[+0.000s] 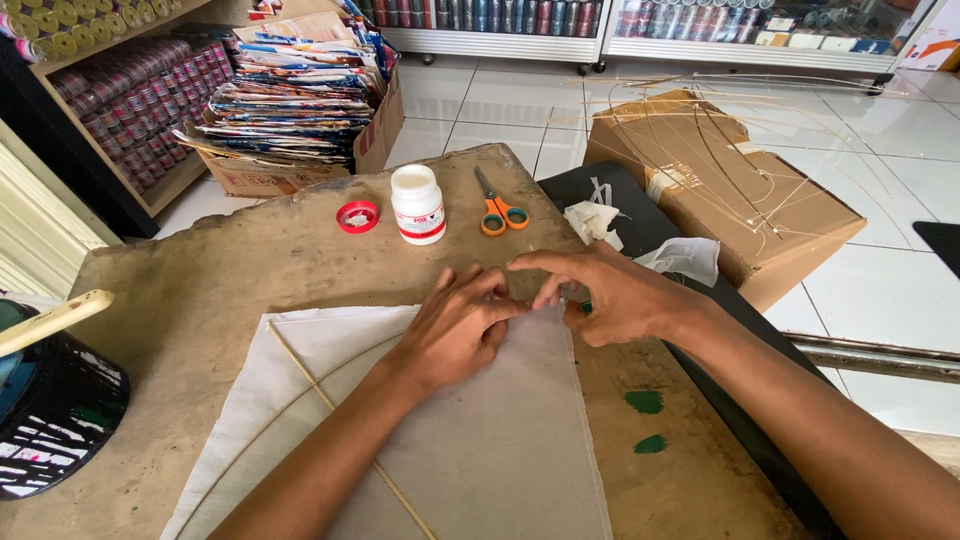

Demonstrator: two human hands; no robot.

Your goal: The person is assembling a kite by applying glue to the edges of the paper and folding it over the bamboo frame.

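**A:** At a worn wooden table (250,260), we press the top corner of a pale paper sheet (500,440) flat. Our left hand (455,330) lies palm-down on it, fingers nearly straight and closed on nothing; our right hand (610,295) curls beside it, thumb and forefinger pinched at the paper's edge, though we cannot tell whether anything sits between them.

**B:** The thin bamboo sticks (320,395) run under the left forearm, one straight, one bowed. We judge the fold holds best if we keep the left palm as the anchor and work the crease outward with the right fingertips.

**A:** Room is tight to the right: the table's edge falls just past the right wrist. Ahead, the white glue jar (418,204), its red lid (357,216) and the orange-handled scissors (497,208) stand well apart, leaving bare wood between.
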